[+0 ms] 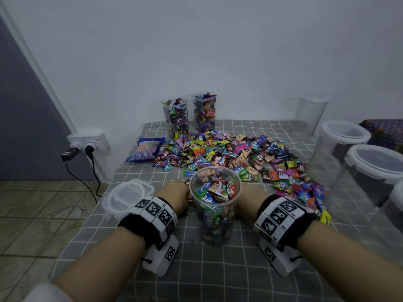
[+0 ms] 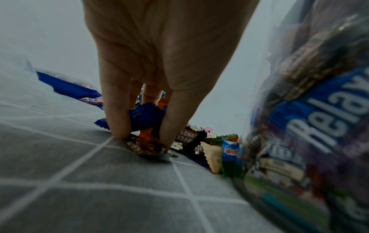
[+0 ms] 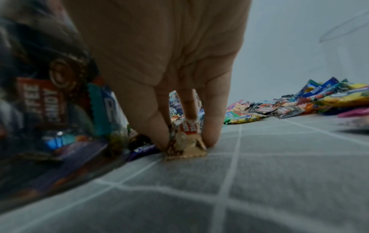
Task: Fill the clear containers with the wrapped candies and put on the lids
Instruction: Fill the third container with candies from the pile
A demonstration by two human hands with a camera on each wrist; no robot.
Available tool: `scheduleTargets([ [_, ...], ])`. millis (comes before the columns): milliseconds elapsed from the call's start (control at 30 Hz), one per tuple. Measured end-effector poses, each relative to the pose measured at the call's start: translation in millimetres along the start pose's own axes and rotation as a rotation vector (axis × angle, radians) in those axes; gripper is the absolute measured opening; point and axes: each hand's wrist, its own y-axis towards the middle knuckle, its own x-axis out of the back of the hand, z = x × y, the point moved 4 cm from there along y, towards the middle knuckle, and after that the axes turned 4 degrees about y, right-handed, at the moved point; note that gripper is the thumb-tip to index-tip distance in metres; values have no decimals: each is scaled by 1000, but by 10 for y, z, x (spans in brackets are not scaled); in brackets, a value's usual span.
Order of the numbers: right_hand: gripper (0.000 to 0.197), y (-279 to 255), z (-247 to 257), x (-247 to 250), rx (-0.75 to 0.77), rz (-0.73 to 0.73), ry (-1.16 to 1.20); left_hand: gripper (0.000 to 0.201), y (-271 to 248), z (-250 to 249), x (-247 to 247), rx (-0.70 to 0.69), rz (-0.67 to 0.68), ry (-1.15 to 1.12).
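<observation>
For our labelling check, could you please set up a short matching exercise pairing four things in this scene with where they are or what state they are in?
Things:
1. left hand
2. right hand
3. lids
4. near container

States:
A. stacked by the left wrist
B. pinches a tan wrapped candy
C. stands between the hands, nearly full, no lid on
D. grips several wrapped candies, one blue

Pairs: 1-D, 2-B, 3-A, 4-C
</observation>
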Motion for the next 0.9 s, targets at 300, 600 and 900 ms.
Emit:
scheduleTargets([
  [300,36,29,35,-42,34,-20,12,22,-58,-4,72,-1,-59,-35],
  [600,27,115,-26,-87,-31,-13,33,23,-195,-80,177,25,-76,-60],
  [900,16,122,-136,-93,-28,-122,177,22,-439,-102,348,54,-130,-188],
])
